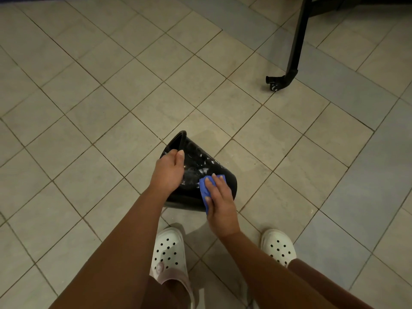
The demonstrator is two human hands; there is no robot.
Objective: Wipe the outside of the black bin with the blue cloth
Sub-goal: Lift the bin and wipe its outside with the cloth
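Standing on the floor at the bottom of the view are two white perforated foam clogs, the left one (pixel 169 249) and the right one (pixel 278 246), set apart with both bare forearms reaching forward between them. Just beyond the toes, the right hand (pixel 219 202) lies flat on a folded blue cleaning cloth (pixel 203 190), its fingers nearly straight and slightly spread, the thumb resting on the cloth's near edge, pressing it against the side of a glossy black plastic bin (pixel 201 162). The bin is tipped over, its mouth pointing up and to the left, its base down and to the right. Whether it touches the floor cannot be told. White streaks and smears mark its outer wall above the cloth. The left hand (pixel 169 170) grips the bin's rim, with its fingers curled over the edge and its thumb against the outer wall. Beige square floor tiles (pixel 107 90) with dark grout lines spread all around. Far off at the upper right stands a slanted black metal furniture leg (pixel 297 41), ending in a small caster wheel (pixel 273 83).
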